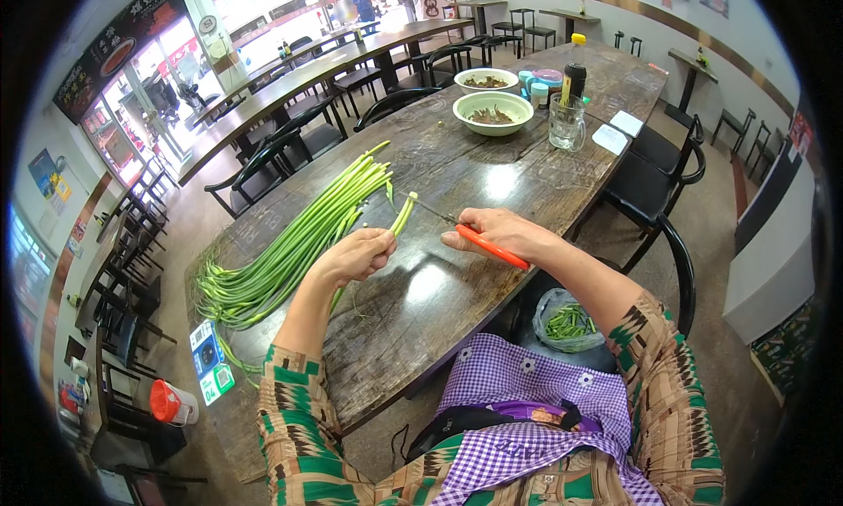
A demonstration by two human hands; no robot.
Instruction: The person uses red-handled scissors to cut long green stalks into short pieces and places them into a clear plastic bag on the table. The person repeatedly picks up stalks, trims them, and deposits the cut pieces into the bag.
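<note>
My left hand is closed around a few garlic scapes, their pale ends pointing up past the fingers. In my right hand is a pair of scissors with orange handles. The metal blades reach left to the tips of those stalks; whether they touch is too small to tell. A large bundle of long green garlic scapes lies on the dark wooden table left of my hands. Cut green pieces fill part of a clear plastic bag on a seat below my right forearm.
Farther along the table stand two pale bowls with brown food, a glass mug, a sauce bottle with a yellow cap, and small jars. Printed cards lie at the left edge. A black chair stands at right.
</note>
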